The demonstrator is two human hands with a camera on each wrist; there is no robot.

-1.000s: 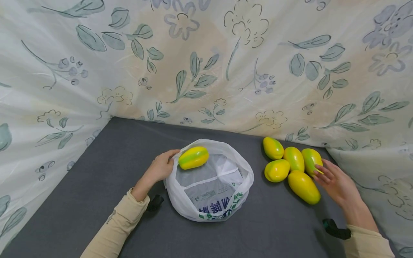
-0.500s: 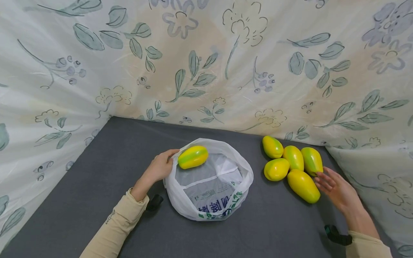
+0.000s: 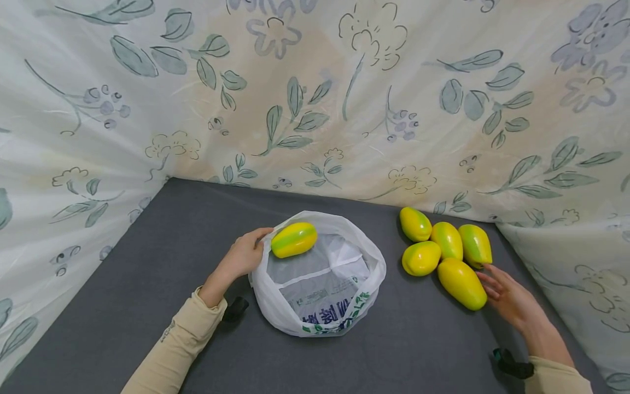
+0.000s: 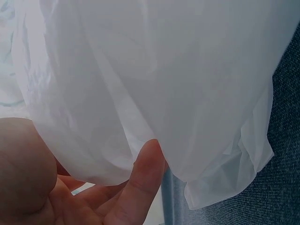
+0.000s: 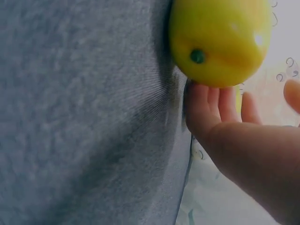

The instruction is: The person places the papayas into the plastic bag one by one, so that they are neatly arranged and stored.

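Fruits (image 3: 447, 242), glossy, yellow-green, left hand (image 3: 244, 254) pinching white bag (image 3: 268, 300), right hand (image 3: 511, 297) relaxed, empty

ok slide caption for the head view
Left hand pinching a white bag with one yellow-green fruit inside, right hand beside five more fruits

Fingers (image 5: 228, 107) partly behind a glossy yellow fruit (image 5: 220, 37), perhaps in contact.

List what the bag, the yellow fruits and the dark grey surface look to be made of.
Bag: thin plastic film, slightly shiny, judging by its creases and translucency.
Yellow fruits: smooth and glossy with bright highlights; possibly molded plastic or foam imitations, though real skin can't be ruled out.
Dark grey surface: probably woven cloth, matte, given the fine texture in the wrist views.
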